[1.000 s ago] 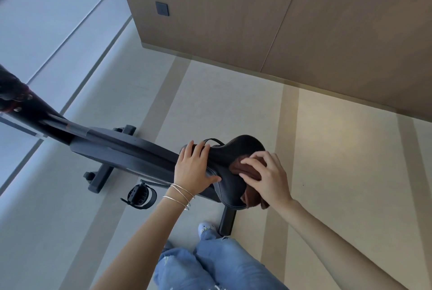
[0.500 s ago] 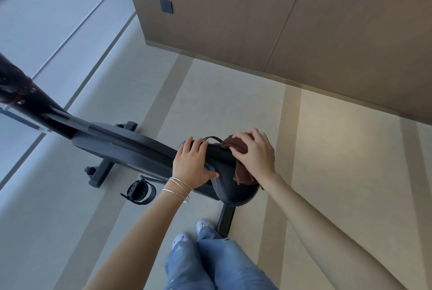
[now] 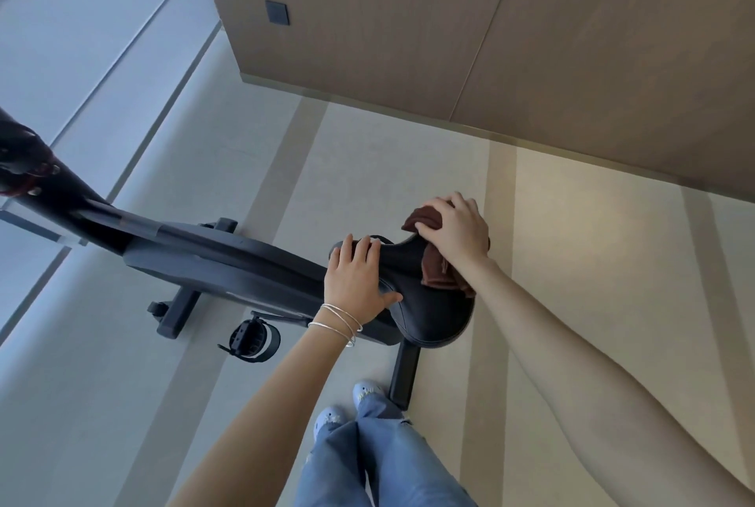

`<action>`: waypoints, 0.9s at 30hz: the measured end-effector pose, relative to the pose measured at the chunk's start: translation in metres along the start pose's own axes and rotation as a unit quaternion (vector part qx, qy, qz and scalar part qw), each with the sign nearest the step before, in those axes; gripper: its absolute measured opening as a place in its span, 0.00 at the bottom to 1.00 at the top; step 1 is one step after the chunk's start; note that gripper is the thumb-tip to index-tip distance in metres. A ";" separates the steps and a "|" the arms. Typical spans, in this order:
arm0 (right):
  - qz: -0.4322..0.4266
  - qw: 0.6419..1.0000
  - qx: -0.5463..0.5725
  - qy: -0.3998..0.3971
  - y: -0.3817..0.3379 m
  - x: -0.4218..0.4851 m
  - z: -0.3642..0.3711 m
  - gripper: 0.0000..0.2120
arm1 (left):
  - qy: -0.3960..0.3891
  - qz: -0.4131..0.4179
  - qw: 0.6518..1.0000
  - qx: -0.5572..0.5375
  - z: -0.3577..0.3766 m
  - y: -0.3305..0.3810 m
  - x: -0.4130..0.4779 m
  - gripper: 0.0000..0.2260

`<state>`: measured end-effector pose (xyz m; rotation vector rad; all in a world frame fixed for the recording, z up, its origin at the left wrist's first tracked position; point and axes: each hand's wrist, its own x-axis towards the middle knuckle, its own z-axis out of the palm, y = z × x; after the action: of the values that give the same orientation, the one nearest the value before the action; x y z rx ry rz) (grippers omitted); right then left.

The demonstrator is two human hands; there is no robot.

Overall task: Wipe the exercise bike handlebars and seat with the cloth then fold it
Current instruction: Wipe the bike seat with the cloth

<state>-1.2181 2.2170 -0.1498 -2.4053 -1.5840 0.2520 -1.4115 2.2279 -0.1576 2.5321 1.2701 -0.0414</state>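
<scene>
While I stood behind the exercise bike point(image 3: 228, 261), my left hand point(image 3: 359, 281) gripped the narrow nose of the seat point(image 3: 429, 310), fingers curled over its far side and thumb laid along the near edge, with thin silver bracelets point(image 3: 339, 322) round that wrist. The seat was black, and its long axis ran from the nose at the upper left, pointing along the frame toward the front of the bike, down to its broad rear at the lower right, closest to me. My right hand point(image 3: 455, 230) lay palm down on the far right side of the seat, fingers bent over the dark reddish-brown cloth point(image 3: 439, 271) and holding it bunched against the padding. The cloth lay roughly along that right edge: one crumpled end poked out past my fingertips beyond the seat, and the other spread out below my wrist onto the seat's top. The bike's dark frame stretched from the seat away to the left, rising into a post whose top was too blurred at the picture's edge for me to make out. A strapped pedal point(image 3: 251, 339) hung below the frame on my side, the front foot bar point(image 3: 175, 314) rested on the pale floor point(image 3: 592, 261) just left of it, and the rear foot bar point(image 3: 404, 375) stood under the seat, just beside my light shoes point(image 3: 365, 390) and blue jeans point(image 3: 367, 461). A wood-panelled wall point(image 3: 490, 36) with a small dark switch plate point(image 3: 278, 13) stood beyond.
</scene>
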 end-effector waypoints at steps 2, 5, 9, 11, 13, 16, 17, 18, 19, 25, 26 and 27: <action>0.005 1.000 0.009 -0.004 0.002 0.000 -0.001 0.17 | 0.015 0.016 1.000 0.007 -0.002 -0.003 -0.006 0.39; 0.033 0.997 0.058 0.035 0.002 -0.026 -0.003 0.17 | 0.047 0.032 0.998 0.015 -0.002 -0.013 -0.026 0.40; 0.052 0.986 0.126 0.097 0.002 -0.085 -0.004 0.15 | 0.035 0.011 0.999 0.008 0.003 -0.036 -0.042 0.41; 0.046 0.984 0.117 0.123 0.000 -0.113 0.001 0.15 | 0.021 -0.004 1.000 -0.012 0.002 -0.048 -0.037 0.41; 0.053 0.985 0.094 0.137 -0.006 -0.125 0.007 0.14 | 0.008 -0.013 1.000 -0.023 -0.001 -0.060 -0.029 0.40; 0.044 0.990 0.049 0.125 -0.022 -0.110 0.011 0.13 | -0.002 -0.020 1.000 -0.018 -0.004 -0.076 -0.025 0.40; 0.029 0.992 0.033 0.117 -0.028 -0.100 0.014 0.14 | -0.004 -0.019 1.000 -0.020 -0.004 -0.080 -0.027 0.40; 0.015 0.994 0.021 0.109 -0.036 -0.089 0.017 0.14 | -0.005 -0.018 1.000 -0.020 -0.004 -0.083 -0.031 0.40; 0.004 0.995 0.016 0.100 -0.046 -0.075 0.021 0.15 | -0.006 -0.017 1.000 -0.019 -0.003 -0.086 -0.036 0.40; -0.066 0.996 0.009 0.051 -0.101 -0.029 0.042 0.15 | -0.005 -0.037 0.999 -0.015 0.001 -0.103 -0.059 0.41; -0.079 0.995 0.018 0.053 -0.100 -0.031 0.042 0.15 | -0.004 -0.041 0.999 -0.014 0.000 -0.107 -0.060 0.41; -0.098 0.993 0.028 0.056 -0.097 -0.037 0.041 0.14 | -0.004 -0.043 0.999 -0.012 -0.001 -0.109 -0.060 0.41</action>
<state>-1.3293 2.2243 -0.1590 -2.1624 -1.7221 0.1206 -1.5339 2.2425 -0.1756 2.4533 1.3668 -0.0544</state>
